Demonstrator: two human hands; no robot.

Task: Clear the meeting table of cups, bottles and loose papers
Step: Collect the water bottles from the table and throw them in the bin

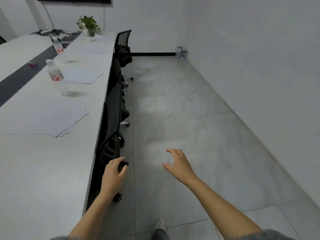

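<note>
On the meeting table (43,170), a loose stack of papers (52,120) lies near its right edge. Beyond it stand the near bottle (56,77), more sheets (83,76) and the far bottle (58,49). Black chairs (114,104) are tucked along that edge. The left hand (115,172) hangs just off the edge, fingers curled by a dark chair part; whether it grips is unclear. The right hand (178,163) hovers farther out over the floor, fingers loosely spread and empty.

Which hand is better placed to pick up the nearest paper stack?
Left, probably. The left hand is beside the table, on the side of the paper stack; the right hand is open over the floor, farther away.
</note>
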